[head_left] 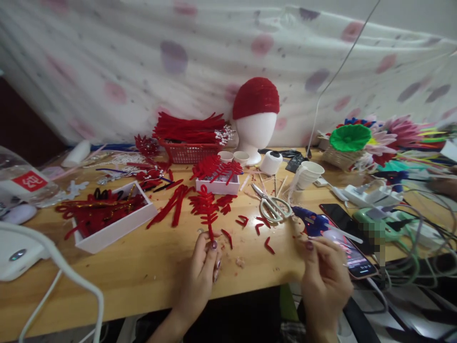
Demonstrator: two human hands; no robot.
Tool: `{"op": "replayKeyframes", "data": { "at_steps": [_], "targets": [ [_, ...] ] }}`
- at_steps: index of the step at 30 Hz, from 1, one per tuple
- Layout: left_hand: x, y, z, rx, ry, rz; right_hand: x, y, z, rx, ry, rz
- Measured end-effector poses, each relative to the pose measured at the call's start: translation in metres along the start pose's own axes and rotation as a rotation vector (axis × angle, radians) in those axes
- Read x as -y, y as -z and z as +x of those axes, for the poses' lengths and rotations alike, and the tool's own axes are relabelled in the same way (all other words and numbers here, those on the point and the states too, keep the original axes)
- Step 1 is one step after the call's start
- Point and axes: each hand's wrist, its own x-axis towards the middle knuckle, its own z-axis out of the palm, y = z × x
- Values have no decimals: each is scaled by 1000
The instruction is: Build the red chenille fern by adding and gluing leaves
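My left hand is closed, thumb and fingers pinching the stem of a red pipe-cleaner sprig. The sprig stands upright, with a loop at its top and short pieces branching off both sides. My right hand is also closed in a pinch, and I cannot make out what its fingertips hold. Just beyond that hand lies a blue glue gun with a pale glue stick poking out of its back. Short bent red pipe-cleaner pieces are scattered on the table between my hands. Scissors with pale handles lie behind them.
A white box of red pieces stands left; a smaller one is at centre. Behind are a red basket of pipe cleaners and a foam head with red cap. Phones, a power strip and cables crowd the right.
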Motion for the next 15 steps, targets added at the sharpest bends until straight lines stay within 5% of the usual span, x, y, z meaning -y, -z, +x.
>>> {"op": "replayKeyframes", "data": {
  "at_steps": [4,8,12,15],
  "targets": [
    [-3,0,0,19,-59,27,-24,15,11,-205,-127,-218],
    [-3,0,-1,46,-105,74,-49,15,28,-47,-89,-592],
    [-3,1,-1,83,-123,117,-63,5,44,168,-26,-689],
    [-3,0,-1,121,-114,111,-62,2,51,194,12,-738]
  ]
}}
